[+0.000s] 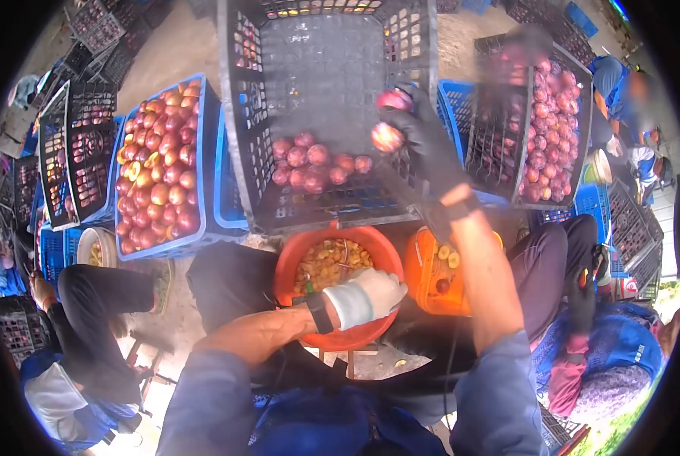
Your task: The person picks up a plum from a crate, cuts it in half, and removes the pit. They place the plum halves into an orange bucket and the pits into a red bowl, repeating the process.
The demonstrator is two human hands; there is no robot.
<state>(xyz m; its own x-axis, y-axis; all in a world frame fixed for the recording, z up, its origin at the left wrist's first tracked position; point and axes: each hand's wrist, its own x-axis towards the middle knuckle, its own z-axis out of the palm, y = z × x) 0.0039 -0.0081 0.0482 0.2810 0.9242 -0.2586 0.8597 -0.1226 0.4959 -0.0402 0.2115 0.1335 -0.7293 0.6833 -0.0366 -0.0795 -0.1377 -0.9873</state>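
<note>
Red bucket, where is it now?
In the head view, the red bucket sits below centre, under the white-gloved left hand, with the orange container to its right.

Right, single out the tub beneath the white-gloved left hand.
The round orange-red tub of yellowish fruit pieces; only it has the left hand above. The orange tub beside it lies under the right forearm.

We sit in an outdoor fruit-processing yard: crates [212, 175] of plum-like fruit [160, 167], a red basin [286, 270] of cut pieces [328, 258] and co-workers [60, 403] around us show it.
</note>
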